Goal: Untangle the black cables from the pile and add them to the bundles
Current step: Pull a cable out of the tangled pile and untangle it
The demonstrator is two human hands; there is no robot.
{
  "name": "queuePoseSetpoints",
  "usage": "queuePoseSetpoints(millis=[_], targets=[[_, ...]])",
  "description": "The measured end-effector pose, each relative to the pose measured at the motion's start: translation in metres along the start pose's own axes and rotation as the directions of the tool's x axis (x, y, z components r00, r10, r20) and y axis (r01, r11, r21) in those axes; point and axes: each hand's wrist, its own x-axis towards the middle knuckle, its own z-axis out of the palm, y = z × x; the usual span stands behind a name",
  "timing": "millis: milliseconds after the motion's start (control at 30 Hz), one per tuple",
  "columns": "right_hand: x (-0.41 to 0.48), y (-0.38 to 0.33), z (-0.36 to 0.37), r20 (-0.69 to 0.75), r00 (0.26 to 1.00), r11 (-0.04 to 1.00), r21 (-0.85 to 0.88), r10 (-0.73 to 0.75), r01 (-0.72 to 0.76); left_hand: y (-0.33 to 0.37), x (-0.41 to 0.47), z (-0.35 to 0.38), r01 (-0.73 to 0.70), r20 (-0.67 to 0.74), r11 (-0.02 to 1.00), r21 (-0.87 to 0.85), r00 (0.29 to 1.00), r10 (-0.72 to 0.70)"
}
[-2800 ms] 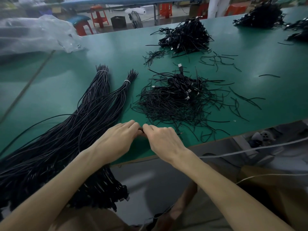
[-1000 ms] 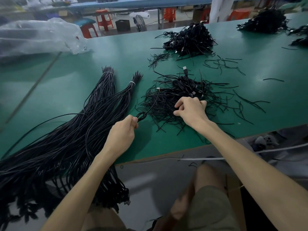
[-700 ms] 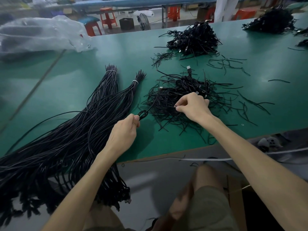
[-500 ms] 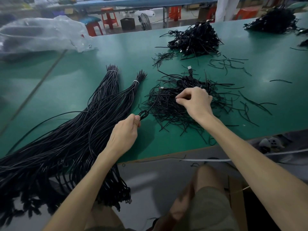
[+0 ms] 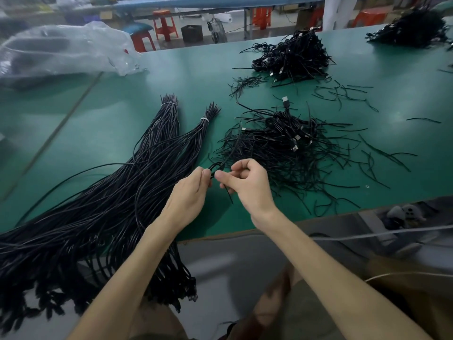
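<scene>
**Hands.** The left hand [image 5: 188,192] had its fingers and thumb curled, pinching the bend of a looped black cable [image 5: 234,148]. The right hand [image 5: 247,187] pinched with thumb and forefinger, the other fingers curled. Whether it held the same strand or a neighbour could not be told. A short end hung below it. The two hands were almost touching, low over the near part of the green table [image 5: 196,77].

**Task items.**
- The held cable ran from the hands up into the left fringe of the pile [image 5: 282,148], a tangle with metal plugs just right of the hands. Other strands crossed over it there.
- The bundles [image 5: 147,180] lay to the left as long cables spilling over the table's front edge. Their far ends were gathered by white ties [image 5: 204,119].

**Surroundings.**
- Loose strands [image 5: 343,94] were scattered right of and behind the pile.
- A second heap [image 5: 294,55] sat farther back.
- A third heap [image 5: 411,30] sat at the far right corner.
- A clear plastic bag [image 5: 63,50] lay at the far left of the table.
- Red stools [image 5: 165,24] and a small fan [image 5: 217,33] stood on the floor beyond the table.
- A white cord [image 5: 367,234] ran below the table edge on the right.
</scene>
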Motion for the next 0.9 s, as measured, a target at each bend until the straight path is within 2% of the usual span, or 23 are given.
queuePoseSetpoints(millis=[167, 300, 700, 767, 900], targets=[[0.0, 0.013, 0.008, -0.013, 1.0, 1.0, -0.014, -0.018, 0.018, 0.002, -0.002, -0.001, -0.044, 0.023, 0.997, -0.057, 0.999, 0.046], [-0.001, 0.016, 0.005, 0.002, 0.999, 0.999, -0.021, -0.039, 0.039, 0.006, -0.002, -0.002, -0.076, 0.023, 0.997, -0.013, 0.997, 0.076], [-0.006, 0.018, 0.004, -0.023, 0.997, 0.991, -0.115, -0.074, 0.071, 0.009, -0.003, -0.002, -0.054, 0.042, 0.996, -0.066, 0.998, 0.056], [-0.006, 0.018, 0.004, -0.002, 0.997, 0.992, -0.105, -0.073, 0.073, 0.009, -0.002, -0.001, -0.051, 0.013, 0.997, -0.064, 0.999, 0.052], [-0.006, 0.018, 0.006, 0.087, 0.993, 0.992, -0.094, -0.075, 0.083, 0.005, 0.001, -0.003, 0.022, -0.159, 0.994, -0.111, 0.987, -0.039]])
